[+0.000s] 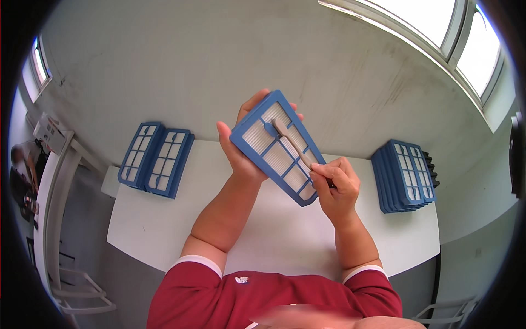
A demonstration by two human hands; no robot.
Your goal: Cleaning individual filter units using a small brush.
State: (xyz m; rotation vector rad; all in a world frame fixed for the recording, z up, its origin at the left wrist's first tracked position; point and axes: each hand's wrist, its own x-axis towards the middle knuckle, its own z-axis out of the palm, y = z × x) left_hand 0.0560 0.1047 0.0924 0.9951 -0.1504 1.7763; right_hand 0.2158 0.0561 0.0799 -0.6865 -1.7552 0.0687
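Note:
My left hand (246,152) holds up a blue-framed pleated air filter (283,164) above the white table, tilted, with its ribbed white face towards me. Its fingers wrap behind the frame and the thumb lies along the left edge. In my right hand (339,181) is a small brush (294,144) with a slim light-brown handle, gripped near its lower end between thumb and fingers. The brush's wider head is over the upper part of the filter, beside a blue oval tab on the grid. Whether its bristles touch the pleats cannot be seen.
On the white table (164,222), stacks of blue-framed filters stand at the left (154,158) and right (404,174). Some black toothed parts (429,168) sit behind the right stack. A wall rises behind the table. Another person (26,164) is at a separate table, far left.

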